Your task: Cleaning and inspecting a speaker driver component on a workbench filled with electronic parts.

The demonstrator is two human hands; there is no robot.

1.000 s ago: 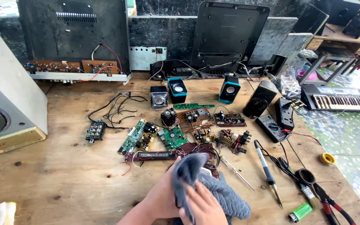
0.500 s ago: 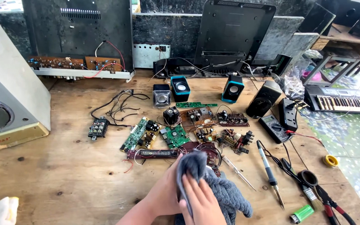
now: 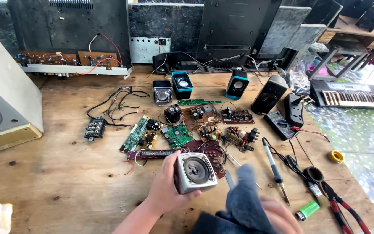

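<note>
My left hand [image 3: 163, 190] grips a small silver cube speaker [image 3: 194, 172] with its dark cone facing up toward me, held just above the wooden table [image 3: 57, 173]. My right hand [image 3: 278, 214] is low at the frame's bottom edge, wrapped in a grey-blue cloth [image 3: 243, 201] that it holds just right of the speaker. Several circuit boards [image 3: 178, 134] lie on the table right behind the speaker.
A soldering iron [image 3: 275, 169], multimeter [image 3: 280, 123], pliers [image 3: 343, 210] and green lighter [image 3: 307, 210] lie to the right. Small speakers [image 3: 182, 84] stand at the back, a large beige speaker cabinet [image 3: 5, 108] at left, a keyboard [image 3: 353, 97] on the floor at right.
The cloth was bunched over the object between both hands; now the right hand has drawn the cloth away to the right, uncovering the silver speaker in my left hand.
</note>
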